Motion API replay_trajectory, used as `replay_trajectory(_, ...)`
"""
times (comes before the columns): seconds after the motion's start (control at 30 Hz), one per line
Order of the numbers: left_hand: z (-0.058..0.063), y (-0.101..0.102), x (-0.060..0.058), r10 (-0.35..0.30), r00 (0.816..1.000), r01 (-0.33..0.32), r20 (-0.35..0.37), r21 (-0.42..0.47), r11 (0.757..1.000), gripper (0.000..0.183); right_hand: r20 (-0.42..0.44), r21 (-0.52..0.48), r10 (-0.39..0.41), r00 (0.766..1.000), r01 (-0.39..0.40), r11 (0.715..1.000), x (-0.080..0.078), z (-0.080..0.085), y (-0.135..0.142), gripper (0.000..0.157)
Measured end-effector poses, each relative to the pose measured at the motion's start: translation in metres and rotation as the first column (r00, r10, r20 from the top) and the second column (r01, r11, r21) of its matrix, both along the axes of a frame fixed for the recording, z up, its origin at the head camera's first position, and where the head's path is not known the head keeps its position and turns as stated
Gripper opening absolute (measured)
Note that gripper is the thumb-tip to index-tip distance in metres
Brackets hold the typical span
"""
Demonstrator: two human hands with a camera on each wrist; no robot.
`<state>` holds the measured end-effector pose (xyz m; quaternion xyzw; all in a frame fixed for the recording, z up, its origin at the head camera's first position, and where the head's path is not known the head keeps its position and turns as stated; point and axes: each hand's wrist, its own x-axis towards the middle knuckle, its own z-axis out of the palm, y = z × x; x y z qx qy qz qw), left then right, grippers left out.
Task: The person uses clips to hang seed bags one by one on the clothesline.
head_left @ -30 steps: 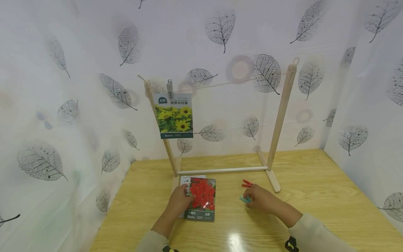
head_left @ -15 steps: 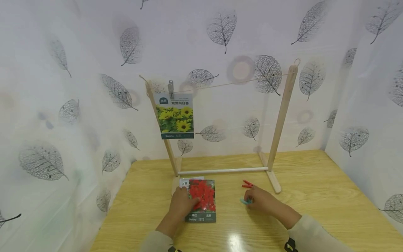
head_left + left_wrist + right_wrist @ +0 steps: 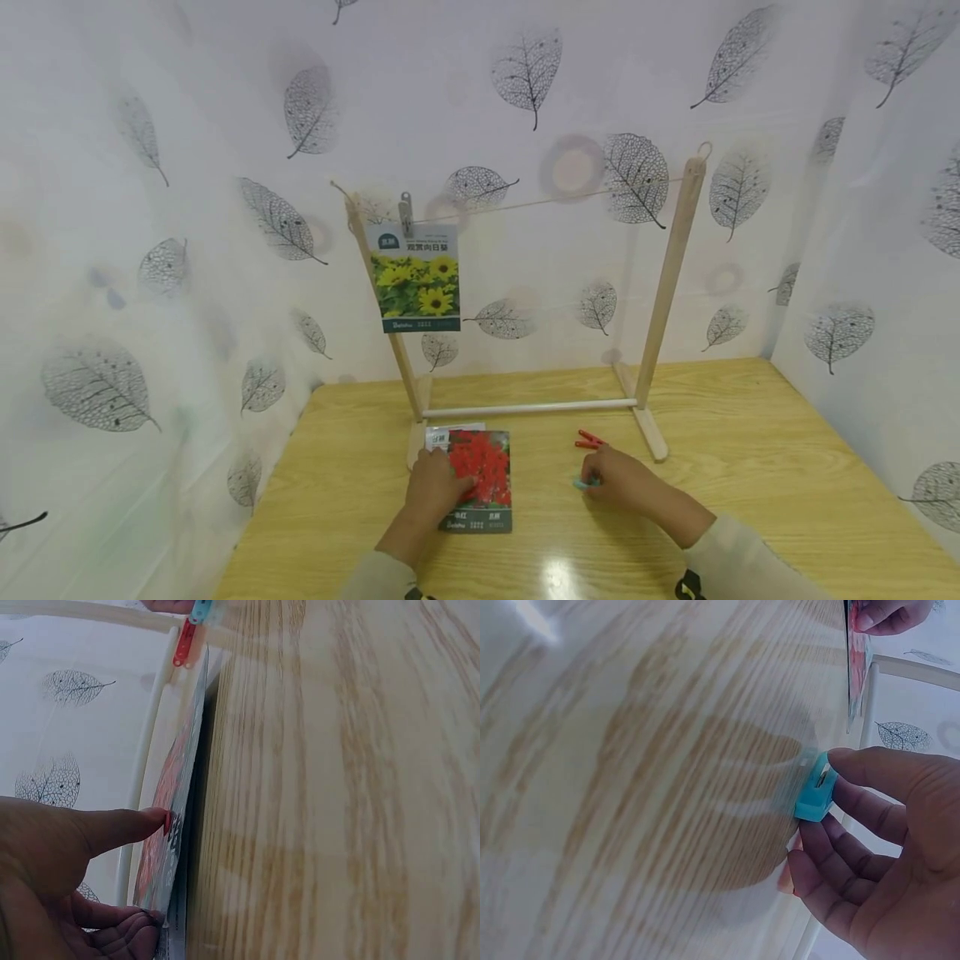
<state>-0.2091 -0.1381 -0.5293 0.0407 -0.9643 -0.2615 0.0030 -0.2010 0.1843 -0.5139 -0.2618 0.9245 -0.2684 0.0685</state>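
Note:
My left hand (image 3: 433, 485) holds a seed packet with red flowers (image 3: 486, 467) by its left side; in the left wrist view the thumb (image 3: 142, 821) presses on its face and the fingers are at its edge. Beneath it, the pale top of another packet (image 3: 467, 427) peeks out. To the right, my right hand (image 3: 621, 479) pinches a turquoise clothespin (image 3: 815, 799) between thumb and fingers, low over the table. A red clothespin (image 3: 588, 439) lies just beyond that hand. On a string hangs a yellow sunflower seed packet (image 3: 417, 283), gripped by a grey clip (image 3: 406, 212).
A wooden frame (image 3: 667, 292) stands at the back of the table (image 3: 750, 467), its string (image 3: 555, 200) tied between two posts. A white rod (image 3: 532, 407) joins the posts low down, behind the packets. Leaf-patterned curtains surround the table.
My left hand has shifted right, its thumb farther onto the red-flower packet, which has slid slightly toward me. My right hand has stayed nearly in place with the turquoise clothespin.

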Motion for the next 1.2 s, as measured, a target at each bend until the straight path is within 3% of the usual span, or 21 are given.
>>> replay_trajectory(0.27, 0.002, -0.002, -0.001, 0.003, 0.999, -0.004, 0.032, 0.028, 1.0, 0.075, -0.027, -0.006, 0.01, 1.0, -0.01, 1.0, -0.002, -0.003, 0.001, 0.012)
replay_trajectory(0.87, 0.004, -0.01, -0.001, -0.018, 1.0, 0.02, -0.018, 0.125, 0.992, 0.039, -0.054, 0.0, -0.042, 0.998, 0.042, 0.999, 0.0, 0.0, -0.004, 0.014)
replay_trajectory(1.2, 0.002, -0.011, -0.003, 0.013, 1.0, -0.012, -0.013, 0.118, 0.993, 0.037, -0.072, 0.0, -0.043, 0.996, 0.043, 0.999, -0.001, 0.0, -0.004, 0.014)
